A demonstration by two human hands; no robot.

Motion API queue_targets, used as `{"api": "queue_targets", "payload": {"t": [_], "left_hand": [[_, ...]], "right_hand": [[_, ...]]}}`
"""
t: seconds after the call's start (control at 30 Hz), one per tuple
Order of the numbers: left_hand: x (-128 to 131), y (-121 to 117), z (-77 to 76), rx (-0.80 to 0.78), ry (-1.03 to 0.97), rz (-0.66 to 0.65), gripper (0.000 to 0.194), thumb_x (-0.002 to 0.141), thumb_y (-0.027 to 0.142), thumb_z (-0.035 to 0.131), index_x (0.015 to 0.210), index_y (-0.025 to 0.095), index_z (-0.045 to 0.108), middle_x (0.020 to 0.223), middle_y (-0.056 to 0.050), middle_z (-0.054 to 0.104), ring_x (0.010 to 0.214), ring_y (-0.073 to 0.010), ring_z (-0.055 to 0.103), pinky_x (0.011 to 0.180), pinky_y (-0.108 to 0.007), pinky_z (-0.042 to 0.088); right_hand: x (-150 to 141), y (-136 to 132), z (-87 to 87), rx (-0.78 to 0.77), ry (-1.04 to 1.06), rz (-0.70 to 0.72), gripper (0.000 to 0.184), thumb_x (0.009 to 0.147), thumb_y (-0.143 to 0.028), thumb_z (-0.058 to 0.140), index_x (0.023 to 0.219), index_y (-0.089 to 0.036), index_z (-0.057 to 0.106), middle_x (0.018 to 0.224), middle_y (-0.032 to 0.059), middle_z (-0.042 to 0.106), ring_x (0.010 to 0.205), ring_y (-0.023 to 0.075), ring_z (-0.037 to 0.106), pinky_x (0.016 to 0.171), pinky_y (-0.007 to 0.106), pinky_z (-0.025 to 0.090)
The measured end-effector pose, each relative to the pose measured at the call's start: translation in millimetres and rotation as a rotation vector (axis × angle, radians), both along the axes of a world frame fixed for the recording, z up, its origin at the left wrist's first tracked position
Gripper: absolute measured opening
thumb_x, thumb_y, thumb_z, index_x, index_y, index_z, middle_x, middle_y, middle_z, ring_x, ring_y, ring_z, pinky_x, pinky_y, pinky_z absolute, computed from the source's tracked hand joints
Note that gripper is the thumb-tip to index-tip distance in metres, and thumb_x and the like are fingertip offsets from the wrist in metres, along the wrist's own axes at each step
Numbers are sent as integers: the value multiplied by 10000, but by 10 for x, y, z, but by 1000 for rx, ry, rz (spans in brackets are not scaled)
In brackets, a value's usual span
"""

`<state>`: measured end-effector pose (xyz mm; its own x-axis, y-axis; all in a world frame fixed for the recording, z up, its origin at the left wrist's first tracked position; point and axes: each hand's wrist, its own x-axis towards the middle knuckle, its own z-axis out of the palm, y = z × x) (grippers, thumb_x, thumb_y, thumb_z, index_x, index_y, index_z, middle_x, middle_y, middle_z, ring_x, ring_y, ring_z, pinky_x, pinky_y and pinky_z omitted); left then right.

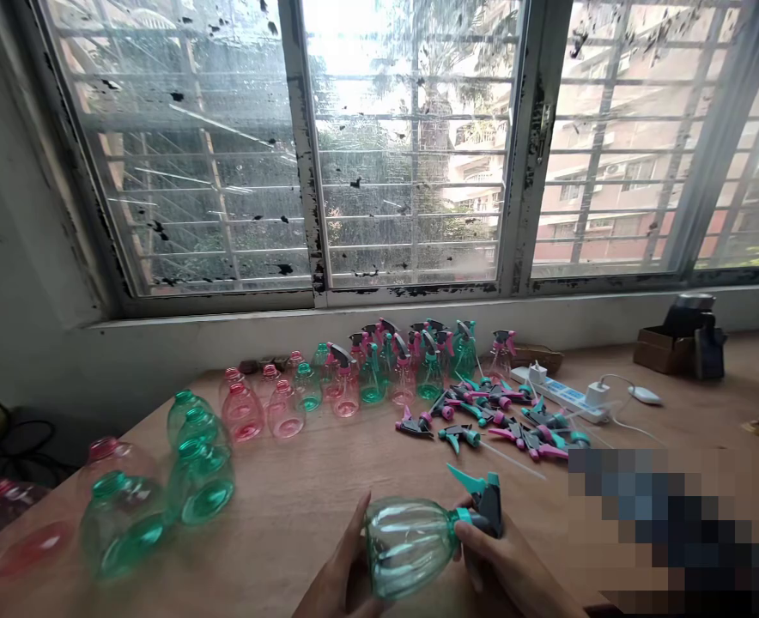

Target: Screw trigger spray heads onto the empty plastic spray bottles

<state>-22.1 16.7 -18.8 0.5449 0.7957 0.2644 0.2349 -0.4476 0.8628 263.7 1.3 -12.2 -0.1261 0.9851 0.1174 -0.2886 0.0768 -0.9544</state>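
Observation:
My left hand (pixel 344 562) cups the body of a clear green plastic spray bottle (pixel 405 547), which lies on its side in front of me. My right hand (pixel 499 562) grips the bottle's neck just below a teal and grey trigger spray head (pixel 486 502). Whether the head is fully screwed on is hidden by my fingers. Beyond my hands, several empty pink and green bottles (pixel 241 412) stand on the wooden table (pixel 302 549). Several loose pink, teal and grey spray heads (pixel 488 421) lie farther ahead.
A white power strip (pixel 550 393) with a plugged-in charger lies behind the spray heads. A cardboard box (pixel 659 352) sits at the back right. A pixelated patch (pixel 666 524) hides the table's right front. A barred window (pixel 411 146) runs along the far edge.

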Motion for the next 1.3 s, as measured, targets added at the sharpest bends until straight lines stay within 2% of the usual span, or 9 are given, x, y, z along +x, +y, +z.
{"api": "queue_targets", "payload": {"t": [0.13, 0.3, 0.37, 0.6, 0.77, 0.93, 1.0, 1.13, 1.3], "left_hand": [[-7, -19, 39, -32, 4, -26, 1115, 856, 568, 717, 1633, 316, -43, 1376, -79, 664, 1295, -322, 613, 1188, -464, 371], [-48, -23, 13, -30, -12, -24, 1082, 847, 728, 615, 1646, 248, 66, 1682, -125, 343, 1558, -378, 268, 1277, -504, 170], [-57, -18, 16, -31, -10, -14, 1056, 847, 742, 593, 1645, 242, 114, 1702, -114, 300, 1570, -382, 226, 1285, -506, 145], [-38, 0, 110, -99, -7, -65, 1134, 825, 576, 744, 1636, 305, -1, 1387, -97, 655, 1316, -379, 588, 1202, -535, 345], [-22, -33, 128, -57, 27, -20, 1111, 824, 393, 762, 1636, 325, 8, 1410, -59, 648, 1339, -347, 575, 1210, -477, 357], [-40, -57, 81, -71, 50, 43, 1157, 768, 204, 765, 1630, 368, 12, 1589, -18, 510, 1414, -314, 521, 1222, -418, 357], [-50, -44, 40, -73, 29, 39, 1161, 772, 251, 795, 1634, 351, 25, 1644, -35, 433, 1495, -339, 412, 1253, -461, 292], [-66, 6, -58, -26, -6, 21, 1067, 836, 547, 746, 1644, 274, 104, 1712, -83, 280, 1572, -368, 229, 1286, -501, 162], [-82, 51, -105, -19, 0, 27, 1040, 838, 607, 712, 1641, 268, 144, 1695, -102, 315, 1538, -376, 311, 1269, -497, 226]], "right_hand": [[-4, 0, 12, -4, -12, -3, 446, 851, -560, 759, 1019, -195, 565, 666, -12, 716, 402, 94, 530, 456, 222, 334], [-15, -4, 21, -16, -7, -10, 478, 824, -586, 772, 1021, -201, 568, 666, -9, 716, 404, 106, 533, 445, 229, 342], [-16, -3, 21, -16, -8, -15, 466, 828, -578, 772, 1015, -201, 571, 662, -11, 714, 406, 109, 532, 447, 232, 350], [-6, 7, 37, -9, -6, -32, 471, 824, -585, 772, 1010, -206, 564, 655, -18, 709, 388, 104, 519, 431, 228, 333], [-11, -2, 33, -13, -7, -30, 474, 825, -584, 772, 1021, -208, 559, 657, -18, 711, 389, 108, 529, 431, 232, 350], [-13, 2, 19, -6, -11, -28, 470, 822, -584, 773, 1013, -204, 573, 657, -17, 706, 394, 110, 533, 424, 231, 349], [-12, 5, 20, -10, -15, -19, 471, 807, -587, 785, 985, -203, 578, 653, -15, 707, 390, 106, 527, 420, 226, 336], [-4, 4, 27, -18, -21, -15, 452, 809, -569, 793, 960, -198, 583, 645, -8, 716, 388, 100, 525, 430, 220, 324], [0, -4, 32, -17, -14, -12, 440, 820, -557, 791, 966, -200, 579, 653, -10, 717, 396, 103, 540, 430, 218, 333]]}}
